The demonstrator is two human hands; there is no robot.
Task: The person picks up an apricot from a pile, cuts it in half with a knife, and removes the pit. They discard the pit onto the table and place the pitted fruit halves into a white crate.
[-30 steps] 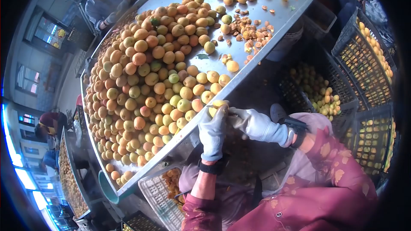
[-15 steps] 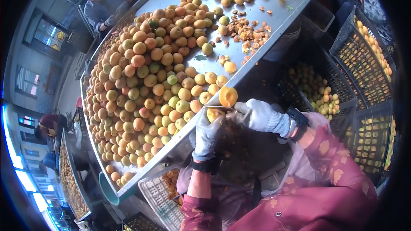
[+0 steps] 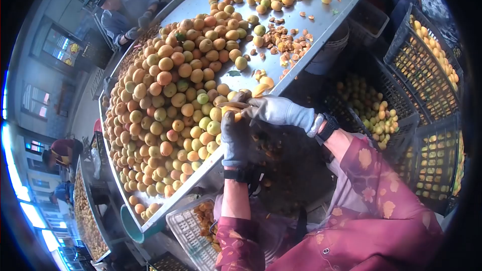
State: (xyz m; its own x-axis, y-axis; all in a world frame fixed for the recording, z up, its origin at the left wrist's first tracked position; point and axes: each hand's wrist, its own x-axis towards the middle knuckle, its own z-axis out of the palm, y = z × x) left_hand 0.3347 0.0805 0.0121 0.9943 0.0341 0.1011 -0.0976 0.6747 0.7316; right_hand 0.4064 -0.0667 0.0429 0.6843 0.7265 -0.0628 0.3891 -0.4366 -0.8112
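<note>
At the near edge of the metal table point(image 3: 281, 83), my gloved left hand point(image 3: 234, 138) is closed around a yellow apricot point(image 3: 232, 109), much of it hidden by the fingers. My gloved right hand point(image 3: 278, 110) grips a small knife; its blade point(image 3: 235, 104) lies across that apricot. Just above the right fingers, a cut apricot half point(image 3: 261, 88) shows close to the table edge. A large heap of whole apricots point(image 3: 175, 95) covers the table beside both hands.
Apricot stones and scraps point(image 3: 286, 42) lie on the table beyond my right hand. Black crates of apricots point(image 3: 424, 55) stand at the right, and a white basket point(image 3: 188, 233) sits below the table. A person point(image 3: 125, 10) works across the table.
Both hands have moved left and up over the table edge with the apricot and knife. The apricot half that stood out above the fingers now sits lower, near the table edge.
</note>
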